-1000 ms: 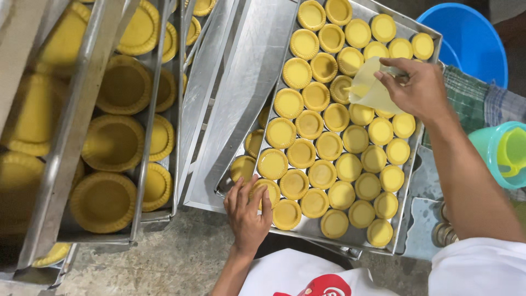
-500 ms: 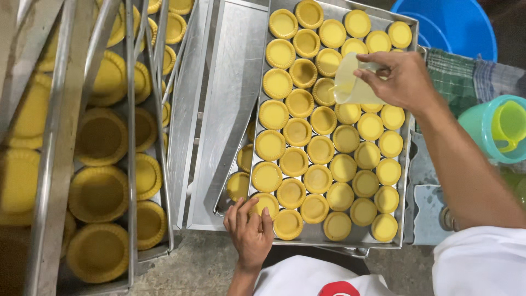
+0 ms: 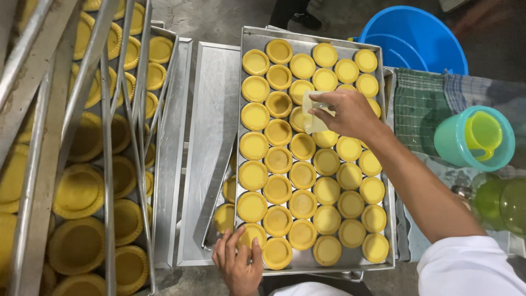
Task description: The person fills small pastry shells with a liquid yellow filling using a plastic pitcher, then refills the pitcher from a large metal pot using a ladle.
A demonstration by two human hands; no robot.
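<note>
A steel rack [image 3: 109, 164] of pastry shells stands left of a metal tray [image 3: 249, 41] packed with small yellow tart shells [image 3: 302, 204]. The right hand [image 3: 348, 112] pinches a small translucent cup [image 3: 313, 118] above the upper rows; the left hand [image 3: 239, 262], fingers spread, rests on the tray's near corner.
</note>
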